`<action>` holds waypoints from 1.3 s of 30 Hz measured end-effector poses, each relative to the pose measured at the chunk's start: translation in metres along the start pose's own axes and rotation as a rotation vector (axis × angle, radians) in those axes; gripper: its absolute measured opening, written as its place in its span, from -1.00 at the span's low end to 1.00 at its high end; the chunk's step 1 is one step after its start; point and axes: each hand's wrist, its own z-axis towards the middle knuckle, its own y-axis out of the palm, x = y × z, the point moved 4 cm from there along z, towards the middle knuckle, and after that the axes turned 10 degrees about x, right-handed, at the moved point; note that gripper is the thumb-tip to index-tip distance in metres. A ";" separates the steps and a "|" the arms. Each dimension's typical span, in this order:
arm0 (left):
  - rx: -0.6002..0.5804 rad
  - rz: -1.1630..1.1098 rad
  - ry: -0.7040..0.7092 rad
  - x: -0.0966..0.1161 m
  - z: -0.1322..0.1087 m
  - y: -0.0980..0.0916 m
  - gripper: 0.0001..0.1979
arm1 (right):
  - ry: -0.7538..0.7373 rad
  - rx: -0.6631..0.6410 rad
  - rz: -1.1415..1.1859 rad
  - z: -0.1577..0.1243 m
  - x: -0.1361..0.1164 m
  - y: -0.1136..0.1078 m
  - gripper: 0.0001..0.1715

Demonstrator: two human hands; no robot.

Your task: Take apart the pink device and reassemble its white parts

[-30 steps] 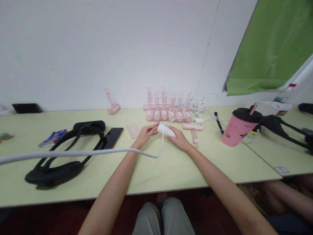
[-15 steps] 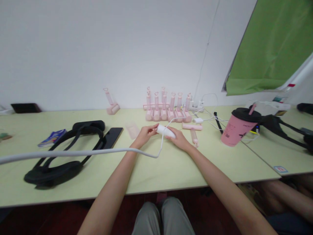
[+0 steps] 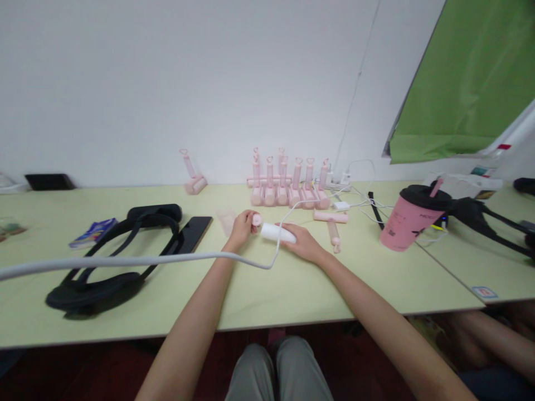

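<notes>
White roll (image 3: 276, 233): short smooth cylinder, lying sideways mid-table (image 3: 292, 289). Right hand (image 3: 303, 243) curled round its right end. Left hand (image 3: 242, 227) just left, fingertips pinching small round pink cap (image 3: 256, 220). Pink rollers (image 3: 288, 186) stand far behind.

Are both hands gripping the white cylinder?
No, only the right hand holds the white cylinder; the left hand holds a small pink piece just beside its end.

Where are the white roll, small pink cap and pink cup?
White cylindrical roll (image 3: 275, 232): head view, mid side.
Small round pink cap (image 3: 256, 220): head view, round face.
Pink black-lidded cup (image 3: 400, 229): head view, pink wall.
</notes>
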 end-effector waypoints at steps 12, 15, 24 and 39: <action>-0.026 0.629 0.284 -0.013 -0.006 -0.004 -0.72 | 0.032 0.004 -0.344 -0.002 -0.008 0.013 -0.48; -0.002 0.650 0.329 -0.014 -0.004 -0.005 -0.70 | 0.052 0.081 -0.298 0.002 -0.002 0.015 -0.41; 0.032 0.686 0.264 -0.023 0.000 -0.009 -0.65 | 0.104 0.192 -0.207 0.022 0.017 0.031 -0.45; -0.075 0.674 0.574 0.018 -0.020 0.006 -0.50 | -0.007 0.111 -0.238 0.032 0.018 0.034 -0.42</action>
